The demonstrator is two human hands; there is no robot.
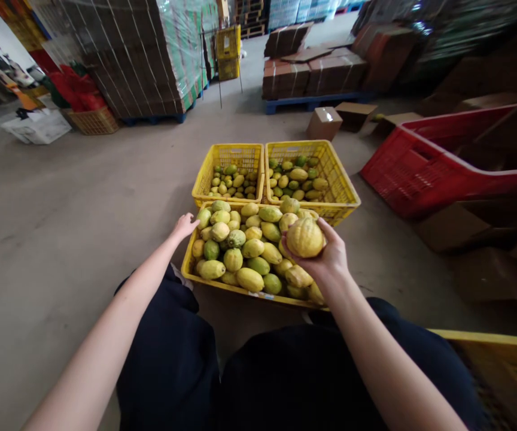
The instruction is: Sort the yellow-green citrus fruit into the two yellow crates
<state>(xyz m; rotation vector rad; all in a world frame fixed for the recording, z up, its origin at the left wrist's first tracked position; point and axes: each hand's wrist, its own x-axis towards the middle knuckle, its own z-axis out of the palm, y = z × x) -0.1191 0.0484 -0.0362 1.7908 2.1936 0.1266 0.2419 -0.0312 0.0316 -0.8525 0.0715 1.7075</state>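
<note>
My right hand (334, 254) holds a ribbed yellow fruit (306, 237) above the right part of the near yellow crate (227, 290). That crate is heaped with yellow and green fruits (253, 247). At its upper left corner is my left hand (185, 226), its fingertips touching or close to a green-yellow fruit (203, 218); its fingers are partly curled, and whether they grip the fruit is unclear. Behind stand two more yellow crates, the left one (201, 173) and the right one (340, 173), both holding smaller-looking fruits.
A large red crate (424, 173) stands at the right with open cardboard boxes beside it. Another yellow crate's rim (487, 339) shows at the lower right. Farther back are a small carton (325, 124), stacked cardboard on a blue pallet (312, 103) and a wrapped stack (124, 54).
</note>
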